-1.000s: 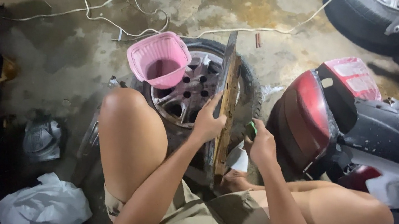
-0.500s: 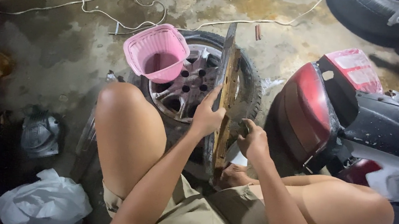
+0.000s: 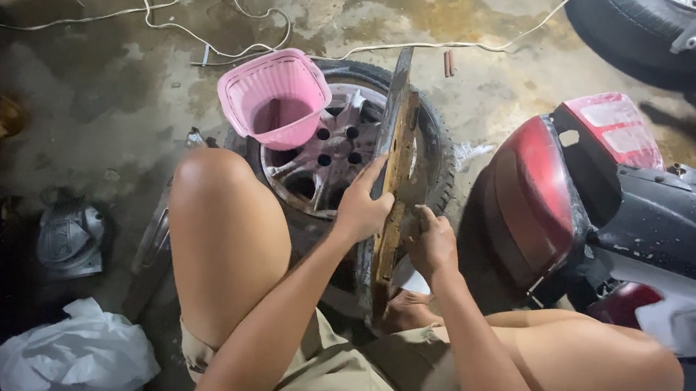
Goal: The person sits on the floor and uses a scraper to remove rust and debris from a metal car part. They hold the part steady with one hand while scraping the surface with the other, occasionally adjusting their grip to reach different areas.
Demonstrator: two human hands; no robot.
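Light: dim, warm, from above and ahead | Bright: concrete floor centre and top, knees lit evenly | Shadows: left edge and bottom right nearly black; soft shade under the tyre | Glare: faint sheen on red tail lamp | Blur: bottom-right corner smeared; centre sharp | Distortion: slight wide-angle bending at edges

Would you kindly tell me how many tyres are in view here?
2. One tyre on its wheel lies on the floor before the person, under the pink basket; another tyre sits at the top right, cut off by the frame.
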